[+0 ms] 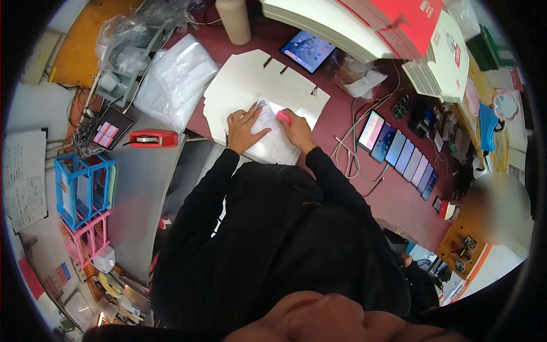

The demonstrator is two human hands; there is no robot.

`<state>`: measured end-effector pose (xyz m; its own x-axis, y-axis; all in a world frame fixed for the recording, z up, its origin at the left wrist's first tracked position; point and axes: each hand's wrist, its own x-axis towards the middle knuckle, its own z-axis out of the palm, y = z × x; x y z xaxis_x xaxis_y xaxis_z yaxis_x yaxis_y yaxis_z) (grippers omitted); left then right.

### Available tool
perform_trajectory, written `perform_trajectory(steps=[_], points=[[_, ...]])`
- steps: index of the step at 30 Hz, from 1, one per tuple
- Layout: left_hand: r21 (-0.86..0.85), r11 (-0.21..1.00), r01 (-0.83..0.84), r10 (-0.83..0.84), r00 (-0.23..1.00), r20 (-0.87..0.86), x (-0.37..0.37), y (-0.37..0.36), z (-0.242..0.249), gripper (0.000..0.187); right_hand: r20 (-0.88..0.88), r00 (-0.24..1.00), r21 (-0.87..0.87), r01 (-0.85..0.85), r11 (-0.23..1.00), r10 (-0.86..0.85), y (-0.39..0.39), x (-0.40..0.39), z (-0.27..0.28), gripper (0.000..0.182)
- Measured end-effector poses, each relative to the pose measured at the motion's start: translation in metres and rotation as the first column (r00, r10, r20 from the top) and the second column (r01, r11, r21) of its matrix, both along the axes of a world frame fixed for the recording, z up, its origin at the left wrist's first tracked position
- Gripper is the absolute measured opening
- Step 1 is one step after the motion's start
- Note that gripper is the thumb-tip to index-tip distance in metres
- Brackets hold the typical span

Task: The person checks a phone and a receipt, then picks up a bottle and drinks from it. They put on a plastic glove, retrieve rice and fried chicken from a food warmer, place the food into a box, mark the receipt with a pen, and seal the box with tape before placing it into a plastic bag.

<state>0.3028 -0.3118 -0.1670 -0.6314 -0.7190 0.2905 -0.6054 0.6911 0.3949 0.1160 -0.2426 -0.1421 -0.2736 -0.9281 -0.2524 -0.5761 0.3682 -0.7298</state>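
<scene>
A printed sheet [265, 119] lies on white cardboard [228, 91] at the centre of the frame, its print too small to read. The left hand [245, 129] spreads over it; the right hand [297, 132] pinches a pink object [283, 117]. Lit phones [401, 152] line the bench [333, 117] at right; red-and-white boxes [436, 57] upper right carry lettering (illegible here).
</scene>
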Motion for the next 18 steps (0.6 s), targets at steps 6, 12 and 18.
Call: perform_trajectory(steps=[6, 12, 18], points=[[0.016, 1.000, -0.023, 0.024, 0.996, -0.084, 0.004, -0.001, -0.002, 0.066, -0.074, 0.995, 0.121, 0.082, 0.989, -0.074, -0.020, 0.012, 0.003, 0.042], [0.028, 0.999, -0.015, 0.018, 0.993, -0.116, 0.006, -0.003, -0.007, 0.065, 0.085, 0.983, -0.099, 0.172, 0.980, -0.164, -0.010, 0.024, -0.002, 0.040], [-0.013, 1.000, -0.016, 0.014, 0.994, -0.109, 0.006, -0.004, -0.006, 0.063, 0.067, 0.993, -0.236, 0.107, 0.966, -0.094, -0.012, 0.041, 0.005, 0.018]])
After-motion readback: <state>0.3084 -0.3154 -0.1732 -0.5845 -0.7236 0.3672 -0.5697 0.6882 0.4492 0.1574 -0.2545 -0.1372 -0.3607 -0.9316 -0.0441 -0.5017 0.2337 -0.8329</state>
